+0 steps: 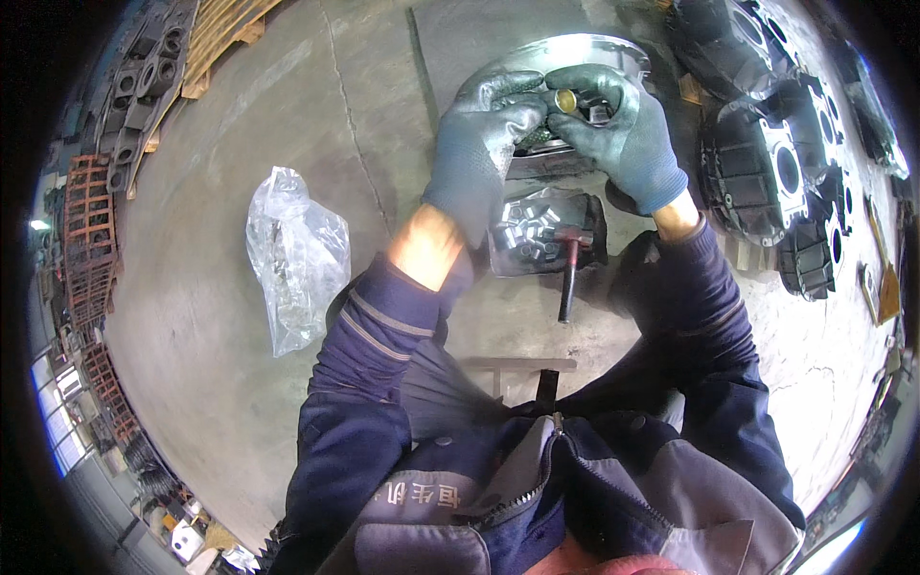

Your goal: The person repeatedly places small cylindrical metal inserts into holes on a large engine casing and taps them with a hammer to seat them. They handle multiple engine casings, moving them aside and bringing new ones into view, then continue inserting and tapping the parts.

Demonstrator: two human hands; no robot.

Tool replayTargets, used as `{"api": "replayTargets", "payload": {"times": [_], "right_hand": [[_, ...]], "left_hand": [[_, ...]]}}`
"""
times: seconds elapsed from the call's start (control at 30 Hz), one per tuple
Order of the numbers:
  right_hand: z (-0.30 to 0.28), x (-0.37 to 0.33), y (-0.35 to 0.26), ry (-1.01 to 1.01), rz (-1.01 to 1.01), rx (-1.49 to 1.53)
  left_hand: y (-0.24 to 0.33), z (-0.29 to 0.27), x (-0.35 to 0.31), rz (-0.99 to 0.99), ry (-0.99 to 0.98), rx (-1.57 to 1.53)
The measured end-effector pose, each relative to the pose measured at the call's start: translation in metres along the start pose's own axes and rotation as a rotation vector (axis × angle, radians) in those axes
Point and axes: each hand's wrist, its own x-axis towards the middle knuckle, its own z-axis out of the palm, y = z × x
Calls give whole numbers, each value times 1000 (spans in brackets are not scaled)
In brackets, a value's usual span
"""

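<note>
Both my hands wear grey-blue coated gloves and meet over a round metal housing point(599, 48) on the floor ahead of me. Between them is a small metal sleeve point(566, 101) with a yellowish end face. The fingers of my left hand point(491, 125) are closed at the sleeve's left side. My right hand point(628, 129) curls its thumb and index finger around its right side. Closer to me lies an opened bag point(500, 259) holding several small silver metal pieces point(527, 233). A hammer point(569, 278) rests with its head on the bag and its dark handle toward me.
A clear plastic bag point(299, 259) lies on the concrete floor at left. Several dark cast housings point(752, 172) stand at right. At far left are more castings point(144, 91) by a wooden pallet point(216, 38), and rusty metal racks point(91, 225).
</note>
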Motion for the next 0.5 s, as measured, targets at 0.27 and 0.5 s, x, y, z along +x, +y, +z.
{"api": "replayTargets", "payload": {"times": [0.27, 0.5], "right_hand": [[24, 22, 5, -3, 79, 230], [-6, 6, 2, -6, 234, 215]], "left_hand": [[22, -15, 12, 42, -14, -14], [9, 2, 16, -22, -74, 3]]}}
